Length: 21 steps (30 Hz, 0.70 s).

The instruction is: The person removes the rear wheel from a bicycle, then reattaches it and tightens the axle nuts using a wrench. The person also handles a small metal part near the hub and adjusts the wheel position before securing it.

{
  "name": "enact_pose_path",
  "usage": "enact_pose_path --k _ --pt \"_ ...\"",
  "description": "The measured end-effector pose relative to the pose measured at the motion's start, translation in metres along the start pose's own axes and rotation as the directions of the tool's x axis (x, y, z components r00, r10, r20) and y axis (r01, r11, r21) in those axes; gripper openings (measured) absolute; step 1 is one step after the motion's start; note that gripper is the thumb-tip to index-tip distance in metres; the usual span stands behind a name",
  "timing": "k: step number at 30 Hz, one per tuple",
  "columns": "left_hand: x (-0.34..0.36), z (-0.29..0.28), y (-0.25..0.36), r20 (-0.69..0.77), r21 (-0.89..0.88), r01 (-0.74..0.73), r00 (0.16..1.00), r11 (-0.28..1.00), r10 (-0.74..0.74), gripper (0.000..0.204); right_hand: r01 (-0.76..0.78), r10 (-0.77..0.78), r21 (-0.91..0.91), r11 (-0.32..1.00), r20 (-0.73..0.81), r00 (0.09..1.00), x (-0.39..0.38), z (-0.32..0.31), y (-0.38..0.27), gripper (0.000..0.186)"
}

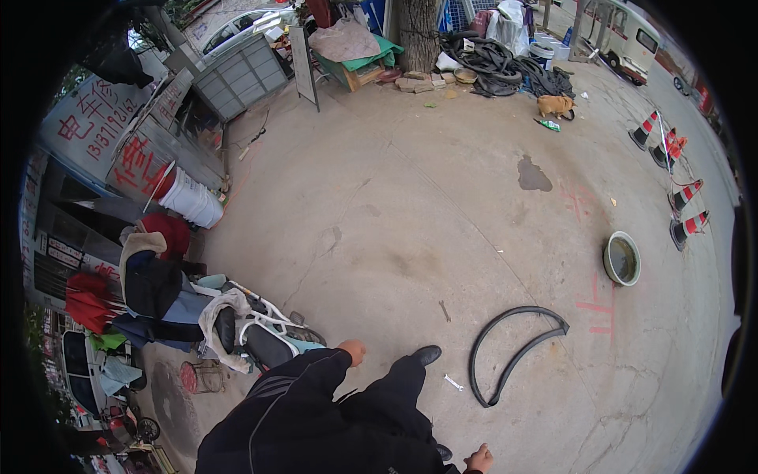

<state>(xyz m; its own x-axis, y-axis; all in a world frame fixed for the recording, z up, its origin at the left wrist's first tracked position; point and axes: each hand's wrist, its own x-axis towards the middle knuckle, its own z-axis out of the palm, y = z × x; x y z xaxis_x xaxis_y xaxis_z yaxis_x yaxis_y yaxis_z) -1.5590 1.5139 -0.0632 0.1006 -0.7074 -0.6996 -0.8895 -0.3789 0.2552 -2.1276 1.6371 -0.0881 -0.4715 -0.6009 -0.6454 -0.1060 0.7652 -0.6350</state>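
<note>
My left hand (354, 352) hangs beside the front of the parked electric scooter (268, 341), its fingers curled in with nothing seen in them. Low at the bottom edge, my right hand (478, 459) is also loosely closed, and no object shows in it. A small open-ended wrench (453, 382) lies on the concrete by my shoe. To the right of it rests a black rubber tyre or tube (479, 344), folded into a crescent. Neither hand touches these things.
A round basin of water (624, 259) stands at the right, near striped traffic cones (688, 221). At the left are a small red-topped stool (190, 378) and a white bucket (192, 196). Black tubes (493, 67) are heaped by a tree trunk (418, 35) at the back.
</note>
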Motion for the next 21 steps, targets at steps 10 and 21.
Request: enact_pose_path --k 10,21 --pt "-0.003 -0.01 -0.045 0.006 -0.047 0.18 0.984 0.983 -0.18 0.05 0.225 -0.196 -0.098 0.969 0.243 0.95 0.015 0.073 -0.191 0.047" --pt "0.027 0.007 -0.122 0.128 0.214 -0.037 0.992 0.976 0.01 0.028 -0.16 0.163 -0.331 0.93 -0.017 0.986 0.004 0.058 -0.063 0.039"
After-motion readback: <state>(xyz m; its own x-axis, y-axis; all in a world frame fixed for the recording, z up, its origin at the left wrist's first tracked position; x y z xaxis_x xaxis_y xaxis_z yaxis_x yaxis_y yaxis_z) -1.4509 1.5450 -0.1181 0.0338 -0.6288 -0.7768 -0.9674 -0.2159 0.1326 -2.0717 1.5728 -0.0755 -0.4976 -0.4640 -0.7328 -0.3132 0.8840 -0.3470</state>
